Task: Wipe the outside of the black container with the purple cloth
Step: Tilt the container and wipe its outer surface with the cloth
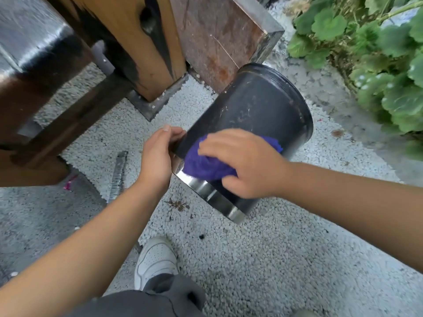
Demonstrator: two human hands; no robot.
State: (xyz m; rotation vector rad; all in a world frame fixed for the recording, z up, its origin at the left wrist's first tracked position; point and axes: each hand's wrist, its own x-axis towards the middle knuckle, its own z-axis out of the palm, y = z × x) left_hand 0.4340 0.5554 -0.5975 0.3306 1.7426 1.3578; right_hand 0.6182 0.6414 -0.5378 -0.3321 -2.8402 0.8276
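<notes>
The black container [251,110] is a round cylinder tipped on its side in mid-frame, with a shiny metal band at its near end and a dusty, scratched wall. My left hand [158,154] grips its near left edge, thumb on top. A bunched purple cloth [203,163] lies on the container's upper wall, and my right hand [240,163] presses it there with fingers spread over it. Part of the cloth is hidden under that hand.
Pale pebbled ground [251,259] lies underneath. A wooden post [146,42] and a rusty brown slab [217,35] stand behind the container. Green plants [377,53] fill the right. A grey metal strip [117,175] lies on the ground at left, and my white shoe [155,259] is below.
</notes>
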